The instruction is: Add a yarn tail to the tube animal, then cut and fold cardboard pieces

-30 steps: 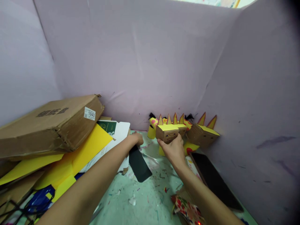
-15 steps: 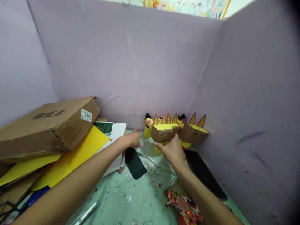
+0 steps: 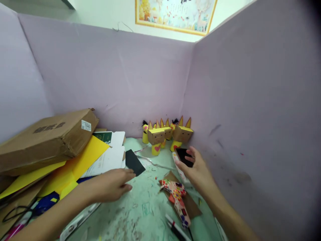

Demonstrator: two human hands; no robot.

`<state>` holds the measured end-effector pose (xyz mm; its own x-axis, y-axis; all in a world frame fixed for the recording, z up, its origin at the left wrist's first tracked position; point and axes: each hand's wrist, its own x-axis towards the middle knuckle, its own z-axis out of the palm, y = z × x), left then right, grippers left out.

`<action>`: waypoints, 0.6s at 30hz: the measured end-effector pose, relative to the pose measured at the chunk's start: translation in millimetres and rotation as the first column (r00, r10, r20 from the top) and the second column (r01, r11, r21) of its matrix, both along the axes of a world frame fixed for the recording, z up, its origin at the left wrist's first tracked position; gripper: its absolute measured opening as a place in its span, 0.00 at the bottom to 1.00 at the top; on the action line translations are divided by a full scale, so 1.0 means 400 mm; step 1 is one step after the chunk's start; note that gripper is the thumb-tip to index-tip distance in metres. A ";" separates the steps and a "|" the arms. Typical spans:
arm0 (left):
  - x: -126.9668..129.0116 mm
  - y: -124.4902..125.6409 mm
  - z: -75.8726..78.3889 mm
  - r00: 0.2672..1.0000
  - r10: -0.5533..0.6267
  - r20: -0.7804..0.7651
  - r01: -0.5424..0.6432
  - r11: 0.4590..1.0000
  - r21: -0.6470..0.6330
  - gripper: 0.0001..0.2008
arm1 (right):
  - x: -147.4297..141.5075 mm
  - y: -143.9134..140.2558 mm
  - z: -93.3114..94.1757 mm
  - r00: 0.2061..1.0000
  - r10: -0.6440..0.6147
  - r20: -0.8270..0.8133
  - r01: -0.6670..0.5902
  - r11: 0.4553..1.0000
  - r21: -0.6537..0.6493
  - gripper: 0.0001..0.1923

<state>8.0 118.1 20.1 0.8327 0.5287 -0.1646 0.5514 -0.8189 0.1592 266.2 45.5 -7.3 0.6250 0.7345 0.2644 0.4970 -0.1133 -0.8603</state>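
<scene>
Far left on the tabletop (image 3: 147,214), cardboard box (image 3: 47,139) over yellow sheets (image 3: 75,164). Next, left hand (image 3: 110,184) flat and open, holding nothing, fingertips just short of black card (image 3: 134,162). Behind, yellow paper figures (image 3: 167,134) along the purple wall. Rightward, right hand (image 3: 198,169) loosely curled around dark phone (image 3: 184,156), floral paper piece (image 3: 177,197) nearby.

right hand (image 3: 197,169) rests on a black phone (image 3: 184,156); left hand (image 3: 111,184) lies flat near black card (image 3: 134,162)
</scene>
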 end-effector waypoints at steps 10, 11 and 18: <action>-0.261 -0.233 -0.202 0.655 0.098 0.749 -0.409 0.880 0.242 0.07 | -0.069 -0.338 -0.070 0.914 0.002 -0.405 0.131 0.945 0.301 0.28; -0.274 -0.246 -0.219 0.613 0.130 0.779 -0.474 0.850 0.231 0.07 | -0.076 -0.348 -0.082 0.910 0.023 -0.413 0.108 0.951 0.290 0.28; -0.339 -0.254 -0.315 0.389 0.328 0.861 -0.787 0.604 0.125 0.10 | -0.102 -0.343 -0.085 0.880 0.113 -0.461 0.017 0.963 0.268 0.27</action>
